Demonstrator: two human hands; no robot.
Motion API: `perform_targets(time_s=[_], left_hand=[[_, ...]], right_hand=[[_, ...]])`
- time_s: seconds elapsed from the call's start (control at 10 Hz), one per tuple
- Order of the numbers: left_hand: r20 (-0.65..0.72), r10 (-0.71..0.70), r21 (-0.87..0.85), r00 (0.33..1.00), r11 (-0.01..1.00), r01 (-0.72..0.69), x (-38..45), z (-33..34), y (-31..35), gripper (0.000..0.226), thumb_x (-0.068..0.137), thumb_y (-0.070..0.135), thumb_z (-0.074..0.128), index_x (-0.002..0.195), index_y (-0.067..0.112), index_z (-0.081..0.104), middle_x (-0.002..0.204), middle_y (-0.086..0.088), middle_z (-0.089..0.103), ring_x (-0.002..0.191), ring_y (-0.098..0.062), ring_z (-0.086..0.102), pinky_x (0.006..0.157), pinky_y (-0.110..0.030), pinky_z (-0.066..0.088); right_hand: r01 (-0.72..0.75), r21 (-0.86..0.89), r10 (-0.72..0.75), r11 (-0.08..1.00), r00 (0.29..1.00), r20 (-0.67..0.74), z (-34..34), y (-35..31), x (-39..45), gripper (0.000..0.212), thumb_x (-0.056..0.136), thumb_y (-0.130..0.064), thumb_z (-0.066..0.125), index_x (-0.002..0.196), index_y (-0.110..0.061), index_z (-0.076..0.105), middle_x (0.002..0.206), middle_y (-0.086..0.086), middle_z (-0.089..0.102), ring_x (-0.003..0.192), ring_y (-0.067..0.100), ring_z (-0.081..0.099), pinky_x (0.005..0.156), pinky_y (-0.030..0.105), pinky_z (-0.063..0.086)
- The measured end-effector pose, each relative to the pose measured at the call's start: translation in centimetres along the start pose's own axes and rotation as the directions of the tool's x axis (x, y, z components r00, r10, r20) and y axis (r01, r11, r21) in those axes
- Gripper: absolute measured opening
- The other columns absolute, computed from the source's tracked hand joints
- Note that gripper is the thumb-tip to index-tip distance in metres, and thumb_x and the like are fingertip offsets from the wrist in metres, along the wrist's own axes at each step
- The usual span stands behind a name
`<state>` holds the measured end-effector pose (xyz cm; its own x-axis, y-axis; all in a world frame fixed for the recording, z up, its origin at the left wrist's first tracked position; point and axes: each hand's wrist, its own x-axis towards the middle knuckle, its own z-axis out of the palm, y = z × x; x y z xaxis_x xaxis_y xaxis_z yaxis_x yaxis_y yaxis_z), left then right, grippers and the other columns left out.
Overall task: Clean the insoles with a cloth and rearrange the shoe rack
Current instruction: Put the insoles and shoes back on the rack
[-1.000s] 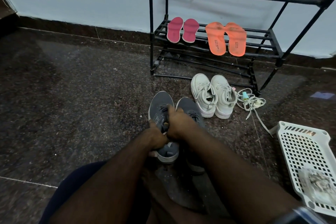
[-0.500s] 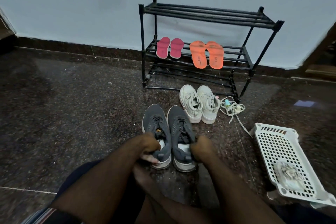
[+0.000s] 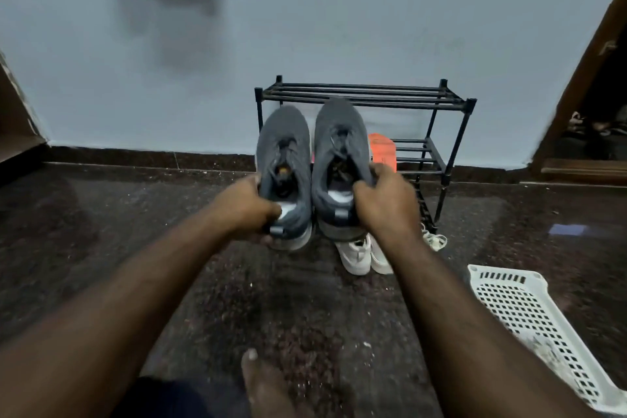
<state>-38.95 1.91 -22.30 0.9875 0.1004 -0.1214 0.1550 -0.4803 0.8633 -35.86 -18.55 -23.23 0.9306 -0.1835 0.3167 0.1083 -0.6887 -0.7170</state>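
Note:
I hold two grey sneakers up off the floor, in front of the black shoe rack (image 3: 369,94). My left hand (image 3: 247,207) grips the heel of the left grey sneaker (image 3: 283,153). My right hand (image 3: 386,204) grips the heel side of the right grey sneaker (image 3: 341,142). Both point toes-up toward the rack. An orange insole (image 3: 382,148) shows on the rack's middle shelf beside the right sneaker; a sliver of pink insole (image 3: 312,158) peeks between the shoes. The rest of the middle shelf is hidden behind them.
White sneakers (image 3: 363,253) stand on the dark floor below my right hand, with a tangle of white laces (image 3: 434,240) beside them. A white perforated basket (image 3: 529,316) holding a dirty cloth (image 3: 546,355) lies at the right. My bare foot (image 3: 268,383) is near the bottom.
Both grey sneakers went from standing on the floor to being lifted up toward the rack, one in each hand. My view has tilted upward.

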Motion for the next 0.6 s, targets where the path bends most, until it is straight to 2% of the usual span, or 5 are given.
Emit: perform_targets(time_s=[0.2, 0.3, 0.4, 0.5, 0.6], left_hand=[[-0.114, 0.073, -0.119, 0.991, 0.989, -0.087, 11.6, -3.2, 8.2, 0.027, 0.094, 0.002, 0.062, 0.114, 0.019, 0.063, 0.103, -0.015, 0.072, 0.077, -0.031, 0.075, 0.063, -0.04, 0.064], [-0.157, 0.097, -0.065, 0.983, 0.992, -0.108, 20.4, -5.1, 11.1, 0.012, 0.096, 0.009, 0.061, 0.107, 0.011, 0.065, 0.098, -0.012, 0.072, 0.072, -0.022, 0.074, 0.065, -0.033, 0.063], [-0.199, 0.106, 0.016, 0.974, 0.994, -0.105, 27.5, -6.7, 13.1, 0.007, 0.097, 0.012, 0.058, 0.1, 0.011, 0.064, 0.092, -0.007, 0.069, 0.071, -0.015, 0.071, 0.064, -0.026, 0.062], [-0.121, 0.032, -0.032, 0.992, 0.999, -0.036, 34.3, -8.6, 14.9, 0.014, 0.097, 0.007, 0.057, 0.11, 0.005, 0.064, 0.099, -0.016, 0.067, 0.07, -0.024, 0.074, 0.064, -0.031, 0.062], [-0.09, -0.028, -0.026, 0.996, 0.999, 0.026, 37.0, -9.5, 16.6, 0.022, 0.098, 0.01, 0.058, 0.118, 0.006, 0.064, 0.106, -0.02, 0.07, 0.067, -0.028, 0.073, 0.064, -0.032, 0.06]], right_hand=[[0.052, 0.045, -0.05, 0.998, 0.997, -0.056, 0.8, -3.3, 15.7, 0.042, 0.07, -0.03, 0.052, 0.106, -0.014, 0.068, 0.091, 0.01, 0.069, 0.088, 0.032, 0.063, 0.076, 0.033, 0.052], [0.06, 0.157, -0.06, 0.986, 0.998, -0.003, 2.6, -4.9, 26.1, 0.038, 0.059, -0.027, 0.056, 0.089, -0.008, 0.067, 0.089, 0.017, 0.069, 0.08, 0.037, 0.068, 0.07, 0.046, 0.06], [0.035, 0.227, -0.05, 0.973, 0.997, 0.064, 5.0, -6.0, 34.3, 0.033, 0.057, -0.026, 0.06, 0.085, -0.009, 0.064, 0.087, 0.017, 0.068, 0.075, 0.038, 0.07, 0.064, 0.053, 0.06], [-0.083, 0.224, 0.063, 0.971, 0.994, 0.094, 6.3, -7.1, 38.8, 0.02, 0.069, -0.024, 0.062, 0.083, -0.011, 0.062, 0.09, 0.014, 0.068, 0.079, 0.035, 0.07, 0.067, 0.049, 0.061], [-0.078, 0.114, 0.051, 0.99, 0.975, 0.218, 7.7, -7.2, 40.9, 0.019, 0.079, -0.021, 0.061, 0.092, -0.008, 0.066, 0.102, 0.018, 0.067, 0.094, 0.035, 0.067, 0.081, 0.04, 0.058]])
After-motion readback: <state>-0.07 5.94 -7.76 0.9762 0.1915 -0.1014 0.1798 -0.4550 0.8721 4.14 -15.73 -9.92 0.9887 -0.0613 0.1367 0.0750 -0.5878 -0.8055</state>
